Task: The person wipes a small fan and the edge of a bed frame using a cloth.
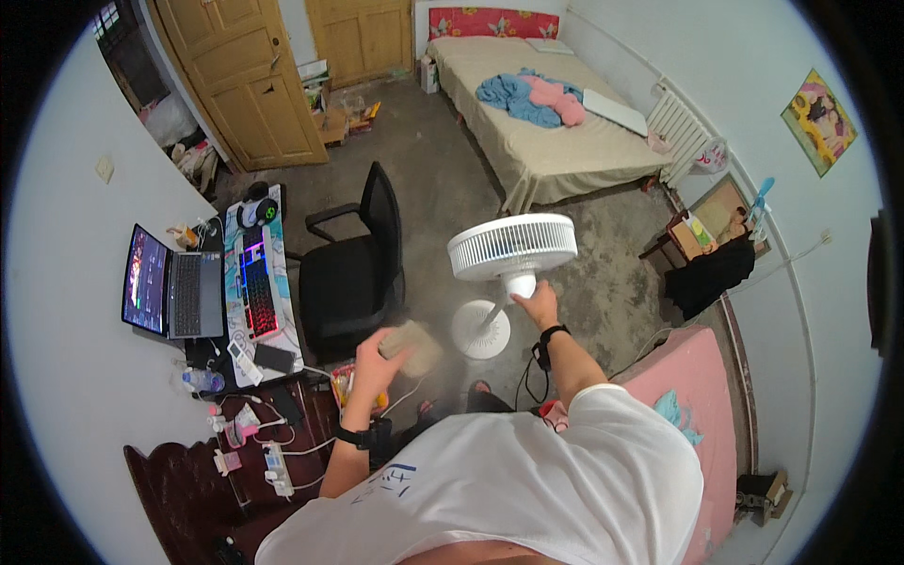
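Note:
A white pedestal fan (513, 244) stands upright in front of me, its caged head pointing away and its round base (481, 330) on the floor. My right hand (539, 305) grips the white housing behind the fan head, just above the thin pole. Off to the left of the pole, my left hand (378, 360) holds a folded beige cloth (412, 349), blurred at its edges. The cloth is apart from the fan. Both wrists wear black bands.
A black office chair (349, 268) stands left of the fan, beside a desk with a laptop (173, 289) and a lit keyboard (258, 286). Beyond is a bed (487, 145). A pink mattress (696, 395) lies to my right. A black cable (531, 381) hangs near my right wrist.

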Motion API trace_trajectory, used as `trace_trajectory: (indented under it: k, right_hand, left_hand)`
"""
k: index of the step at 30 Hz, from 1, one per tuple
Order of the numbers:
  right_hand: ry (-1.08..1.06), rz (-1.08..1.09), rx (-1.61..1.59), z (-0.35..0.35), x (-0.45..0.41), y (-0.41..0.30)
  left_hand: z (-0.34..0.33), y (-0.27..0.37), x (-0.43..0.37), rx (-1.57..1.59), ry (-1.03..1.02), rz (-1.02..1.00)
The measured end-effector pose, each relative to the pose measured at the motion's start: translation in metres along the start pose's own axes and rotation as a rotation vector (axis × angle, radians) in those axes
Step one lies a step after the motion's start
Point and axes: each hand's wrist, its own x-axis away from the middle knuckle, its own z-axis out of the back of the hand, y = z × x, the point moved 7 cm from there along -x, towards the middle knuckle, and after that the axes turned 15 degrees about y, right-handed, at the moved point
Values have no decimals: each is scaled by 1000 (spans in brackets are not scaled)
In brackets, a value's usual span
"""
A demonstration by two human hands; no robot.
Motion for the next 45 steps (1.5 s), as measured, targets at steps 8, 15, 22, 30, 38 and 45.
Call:
trace_trajectory:
  k: [8,15,22,30,38,45]
  right_hand:
    - [-76,-20,-71,15,6,14]
    - [-291,57,-406,85,-20,53]
    - [208,744,-414,187,-75,-17]
    - [-250,947,-543,96,-131,-57]
    - [-381,922,-567,69,-173,-75]
    - [-533,955,-687,63,-179,-82]
  left_hand:
    - [-82,27,-8,-66,-171,-178]
    - [-199,86,0,-117,-399,-221]
    - [-309,109,15,-203,-473,-115]
    - [-367,157,28,-245,-343,-23]
    - [-393,193,16,-200,-196,-132]
    - [-414,207,-24,-103,-88,-63]
